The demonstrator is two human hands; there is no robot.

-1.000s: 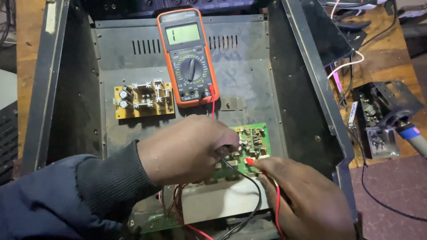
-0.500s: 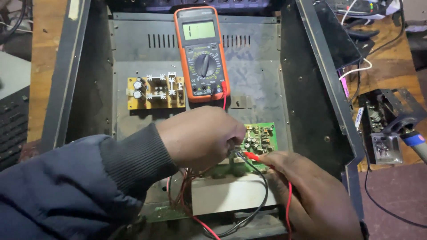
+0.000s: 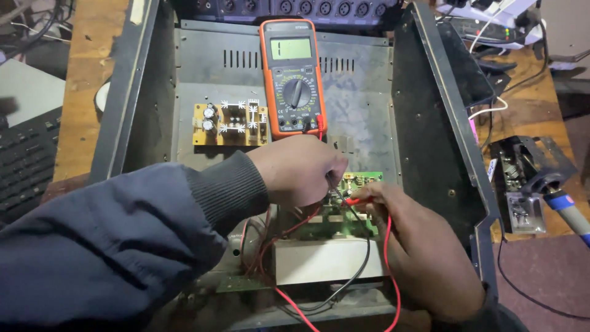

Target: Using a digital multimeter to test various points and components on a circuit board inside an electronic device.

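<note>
My left hand (image 3: 298, 170) is closed around a black test probe, its tip pressed onto a green circuit board (image 3: 362, 181) inside an open grey metal chassis (image 3: 369, 110). My right hand (image 3: 418, 246) pinches a red test probe (image 3: 355, 200) against the same board, just right of the left hand. Red and black leads (image 3: 369, 258) loop from the probes over a pale rectangular block (image 3: 326, 261). An orange multimeter (image 3: 292, 77) lies at the back of the chassis, with its display lit.
A small yellow board with capacitors (image 3: 227, 123) sits left of the multimeter. A dark keyboard (image 3: 24, 166) lies at far left on the wooden bench (image 3: 83, 80). At right stand a soldering iron (image 3: 568, 212) in its metal stand (image 3: 522, 184) and loose cables (image 3: 491, 37).
The view has shifted so the chassis sits further right and lower in frame. Both hands stay on the probes at the green board with only slight adjustment.
</note>
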